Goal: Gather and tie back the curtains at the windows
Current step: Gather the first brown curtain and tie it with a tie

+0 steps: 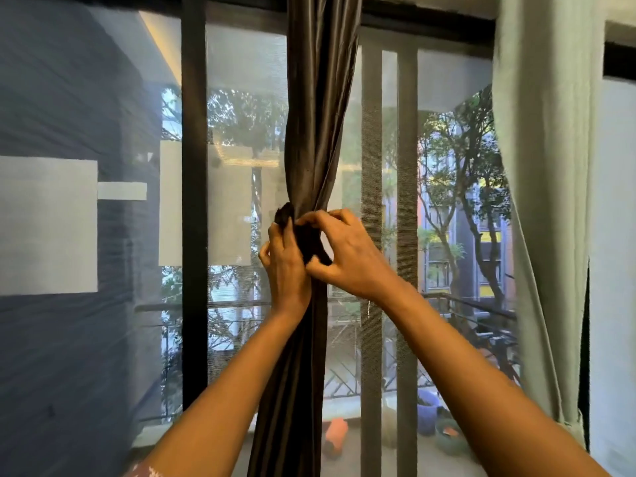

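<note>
The gathered dark curtain [311,139] is pinched at its waist in front of the window [241,98]. A dark tie-back [309,241] is held there by the left hand [287,270] and right hand [347,256], both grips closed on it. A pale curtain [543,166] hangs at right.

two curtains — one dark curtain [311,132], one pale green curtain [547,166] — and two hands.
</note>
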